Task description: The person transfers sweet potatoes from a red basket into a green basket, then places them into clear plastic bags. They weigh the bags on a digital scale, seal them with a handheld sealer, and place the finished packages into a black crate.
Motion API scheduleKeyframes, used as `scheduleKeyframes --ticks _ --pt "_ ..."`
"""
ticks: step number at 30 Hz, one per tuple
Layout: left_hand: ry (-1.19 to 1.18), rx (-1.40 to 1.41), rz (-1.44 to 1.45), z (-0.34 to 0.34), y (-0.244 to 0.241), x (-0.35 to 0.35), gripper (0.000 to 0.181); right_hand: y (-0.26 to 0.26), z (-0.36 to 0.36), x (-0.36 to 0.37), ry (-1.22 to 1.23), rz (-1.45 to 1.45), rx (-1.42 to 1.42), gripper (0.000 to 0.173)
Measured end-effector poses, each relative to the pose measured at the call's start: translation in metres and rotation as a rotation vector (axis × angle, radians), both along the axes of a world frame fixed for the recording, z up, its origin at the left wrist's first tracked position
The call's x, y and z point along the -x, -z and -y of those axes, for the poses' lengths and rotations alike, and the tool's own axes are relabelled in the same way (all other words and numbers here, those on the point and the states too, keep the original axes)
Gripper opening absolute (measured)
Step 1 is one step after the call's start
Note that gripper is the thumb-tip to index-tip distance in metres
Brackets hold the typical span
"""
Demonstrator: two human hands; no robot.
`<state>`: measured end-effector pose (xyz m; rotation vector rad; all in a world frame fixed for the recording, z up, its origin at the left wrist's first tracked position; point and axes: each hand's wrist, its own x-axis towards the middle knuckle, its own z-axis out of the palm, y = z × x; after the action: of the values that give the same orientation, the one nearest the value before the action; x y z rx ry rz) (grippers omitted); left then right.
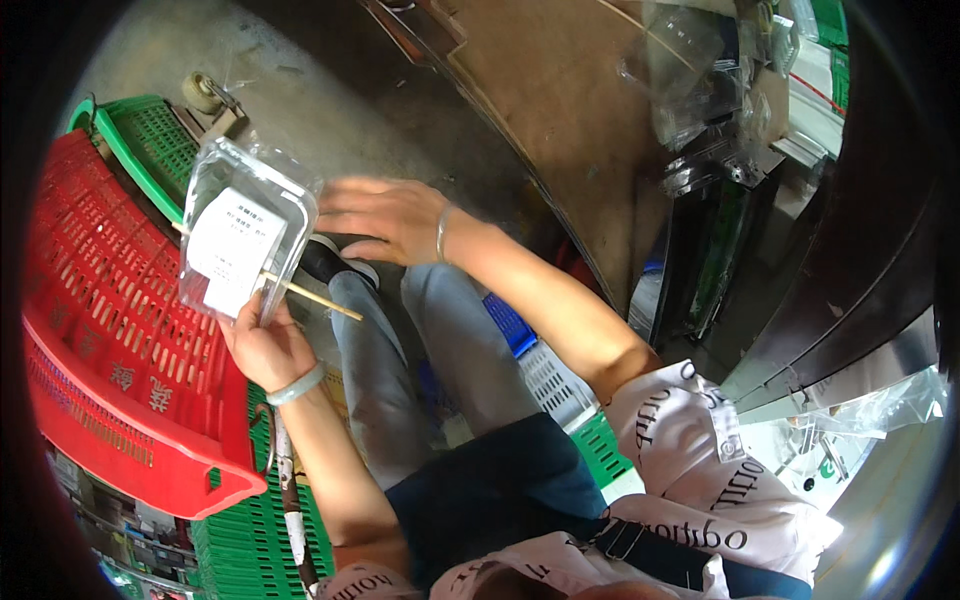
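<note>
My left hand [270, 345] grips the lower edge of a clear plastic tray or clamshell pack [300, 195], held tilted above the baskets. Inside or behind its clear plastic shows a white printed paper [240, 240]. A thin wooden stick [322, 298] crosses the pack and pokes out on both sides near my left fingers. At the pack's right edge is my right hand [382, 217], its fingers stretched out and the thumb apart; the fingertips are partly behind or against the plastic, and whether they touch it I cannot tell.
A red slatted plastic basket [127, 300] stands at left, with a green one [112, 135] behind it. A caster wheel [201, 91] is on the floor. Blue [510, 322] and white crates [559, 382] lie beyond my knees. Clear plastic packaging [690, 97] is heaped at upper right, by a brown board [555, 90].
</note>
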<state>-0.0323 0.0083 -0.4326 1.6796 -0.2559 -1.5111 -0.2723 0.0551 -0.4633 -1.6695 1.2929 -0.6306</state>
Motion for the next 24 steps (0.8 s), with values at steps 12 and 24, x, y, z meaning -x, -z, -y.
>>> scheduleKeyframes --ticks 12,24 --pt "0.55 0.278 0.268 -0.001 0.005 0.118 0.048 -0.028 -0.087 0.277 0.868 -1.645 0.236 0.021" --pt "1.023 0.512 0.227 -0.01 -0.043 0.175 0.077 -0.105 -0.073 0.158 0.967 -0.906 0.272 0.056"
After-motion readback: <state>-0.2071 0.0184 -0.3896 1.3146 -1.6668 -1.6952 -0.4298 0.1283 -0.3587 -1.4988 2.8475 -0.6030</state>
